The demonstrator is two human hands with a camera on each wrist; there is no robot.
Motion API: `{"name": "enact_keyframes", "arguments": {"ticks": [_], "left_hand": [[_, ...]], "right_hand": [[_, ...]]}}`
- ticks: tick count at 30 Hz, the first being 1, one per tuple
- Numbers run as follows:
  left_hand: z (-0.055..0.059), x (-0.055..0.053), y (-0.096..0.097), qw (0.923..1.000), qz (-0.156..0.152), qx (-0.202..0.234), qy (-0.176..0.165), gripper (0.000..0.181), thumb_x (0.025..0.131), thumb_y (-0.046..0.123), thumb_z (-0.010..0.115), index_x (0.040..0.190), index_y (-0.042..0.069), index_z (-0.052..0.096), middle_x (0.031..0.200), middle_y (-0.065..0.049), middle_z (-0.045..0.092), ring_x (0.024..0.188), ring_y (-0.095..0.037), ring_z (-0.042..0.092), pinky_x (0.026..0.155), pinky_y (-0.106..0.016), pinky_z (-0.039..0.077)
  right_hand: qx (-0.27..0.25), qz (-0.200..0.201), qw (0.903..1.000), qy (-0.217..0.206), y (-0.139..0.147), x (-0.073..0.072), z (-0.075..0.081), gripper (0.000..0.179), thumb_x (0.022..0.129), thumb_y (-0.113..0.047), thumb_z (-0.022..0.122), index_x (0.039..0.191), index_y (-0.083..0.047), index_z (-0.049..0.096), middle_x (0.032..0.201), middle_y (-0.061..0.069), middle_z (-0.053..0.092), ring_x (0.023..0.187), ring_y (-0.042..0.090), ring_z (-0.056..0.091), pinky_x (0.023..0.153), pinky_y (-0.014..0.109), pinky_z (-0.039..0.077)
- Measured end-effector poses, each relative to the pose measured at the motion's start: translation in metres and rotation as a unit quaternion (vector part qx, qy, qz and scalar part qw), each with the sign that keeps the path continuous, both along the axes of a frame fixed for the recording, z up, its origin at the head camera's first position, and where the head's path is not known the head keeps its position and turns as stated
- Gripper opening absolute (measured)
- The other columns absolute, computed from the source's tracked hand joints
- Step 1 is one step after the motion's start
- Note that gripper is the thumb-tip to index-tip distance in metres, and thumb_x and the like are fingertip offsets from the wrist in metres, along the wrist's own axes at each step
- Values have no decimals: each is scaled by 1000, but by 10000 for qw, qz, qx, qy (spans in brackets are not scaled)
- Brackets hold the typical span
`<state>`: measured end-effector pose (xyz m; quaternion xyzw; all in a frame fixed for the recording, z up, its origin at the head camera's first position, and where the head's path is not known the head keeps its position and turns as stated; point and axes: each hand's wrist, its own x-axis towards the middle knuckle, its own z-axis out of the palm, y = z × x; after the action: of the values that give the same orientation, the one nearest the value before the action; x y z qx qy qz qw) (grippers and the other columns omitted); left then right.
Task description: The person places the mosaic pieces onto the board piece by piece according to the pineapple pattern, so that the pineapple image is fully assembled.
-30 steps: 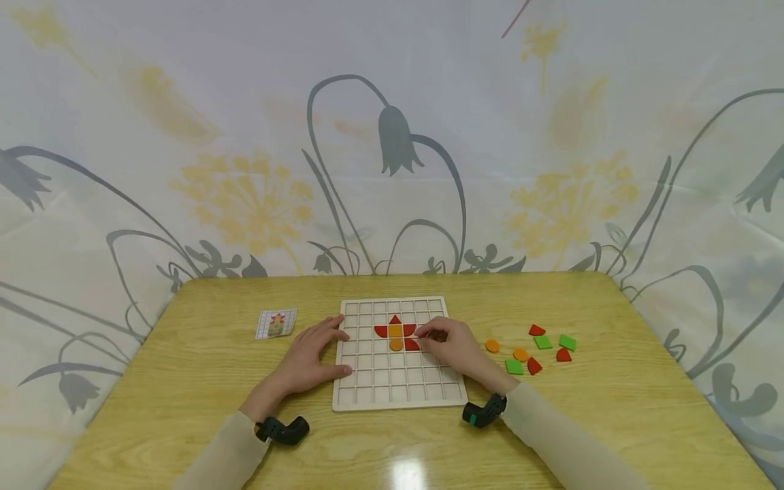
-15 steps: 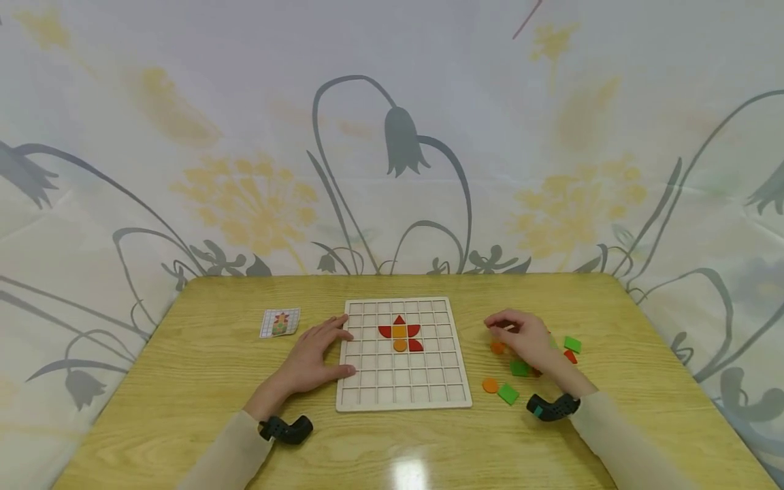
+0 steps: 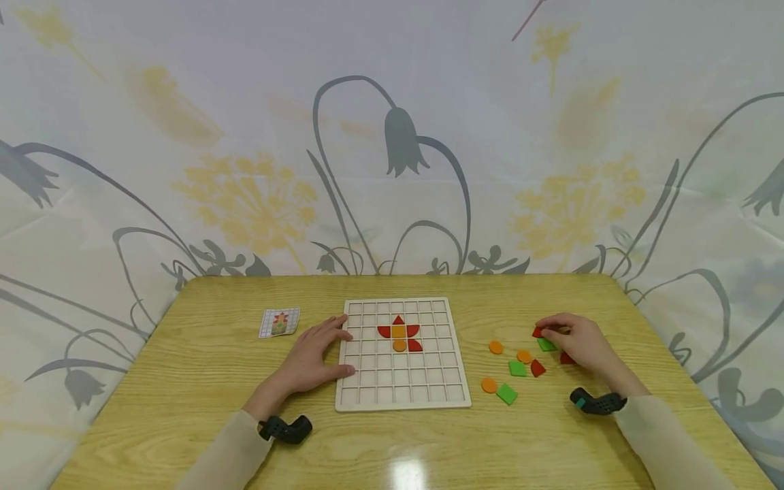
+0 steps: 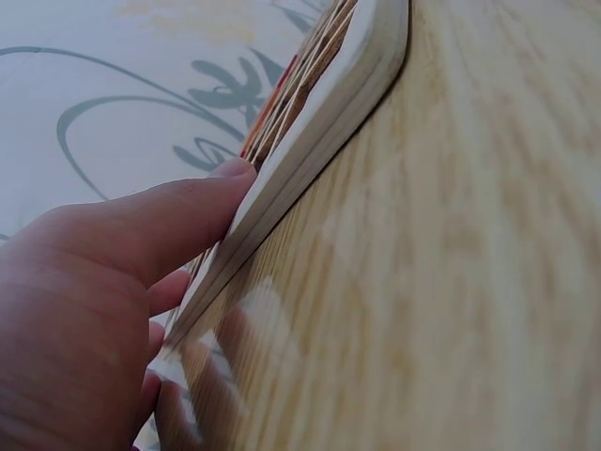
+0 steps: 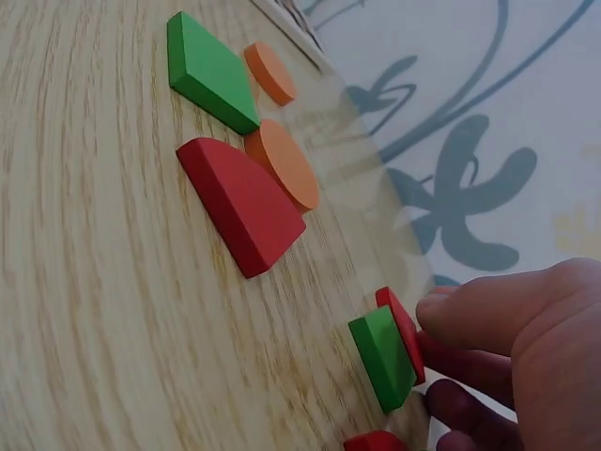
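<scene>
A white grid board [image 3: 392, 378] lies on the table, with an orange square, an orange disc and several red pieces set in its upper middle cells. My left hand [image 3: 314, 357] rests along the board's left edge, fingers spread and thumb tip on the rim; the left wrist view shows the thumb [image 4: 178, 221] against that rim. To the right of the board, my right hand [image 3: 578, 342] pinches a red quarter-circle piece [image 5: 402, 329] with thumb and fingertips. That piece sits right beside a green square [image 5: 383, 359]. The fingers partly hide it.
Around the right hand lie loose pieces: orange discs [image 3: 495, 348], green squares [image 3: 507, 394], a red quarter circle [image 3: 537, 368] and another red piece [image 3: 567, 358] partly under the hand. A small printed pattern card [image 3: 279, 322] lies left of the board. Patterned fabric [image 3: 392, 204] hangs behind the table.
My right hand has moved right, from the board to the loose pieces. An orange disc and a green square now show nearer the front. The left hand stays at the board.
</scene>
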<state>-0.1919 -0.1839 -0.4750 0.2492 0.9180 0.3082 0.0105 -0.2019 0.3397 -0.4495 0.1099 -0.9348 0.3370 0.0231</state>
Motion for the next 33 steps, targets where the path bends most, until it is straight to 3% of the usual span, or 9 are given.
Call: {"name": "enact_keyframes", "arguments": {"ticks": [5,10,14,23,27,33], "left_hand": [[0,0,0,10000,5,-9,22,55,84,46,75,128,16,61,160,-5,32,149,-32,22,115,-61,17],[0,-1,-1,10000,-8,7,43,54,84,46,75,128,17,62,160,-6,32,149,-32,22,115,-61,17],[0,-1,-1,10000,-13,22,48,54,84,47,75,128,17,62,160,-6,32,149,-32,22,115,-61,17],[-3,-2,0,10000,-14,-35,79,54,85,49,74,128,18,61,160,-4,32,149,-31,22,115,-61,17],[-3,-1,0,10000,-14,-32,77,55,85,49,74,127,18,61,160,-5,32,149,-32,22,115,-61,17],[0,1,0,10000,-16,0,19,54,85,47,75,127,17,61,160,-6,32,149,-32,22,115,-62,17]], "right_hand": [[260,165,9995,-35,-4,-4,2,17,94,-13,71,107,-4,75,109,13,68,96,32,65,79,43,53],[128,20,9986,-517,-6,-8,4,20,95,-18,70,109,-5,75,112,14,67,99,33,64,80,43,52],[102,-40,9979,-636,-5,-11,2,20,95,-16,70,110,-5,74,112,14,68,99,32,64,80,42,52],[196,327,9991,-160,-12,-11,6,13,90,0,70,101,-5,75,102,9,63,92,29,62,75,36,52],[287,313,9991,1,-11,-11,7,13,89,-1,72,100,-6,75,101,7,63,90,27,62,74,32,52],[212,280,9988,337,-14,-10,6,17,89,-3,73,106,-2,74,105,12,64,92,32,66,76,37,56]]}}
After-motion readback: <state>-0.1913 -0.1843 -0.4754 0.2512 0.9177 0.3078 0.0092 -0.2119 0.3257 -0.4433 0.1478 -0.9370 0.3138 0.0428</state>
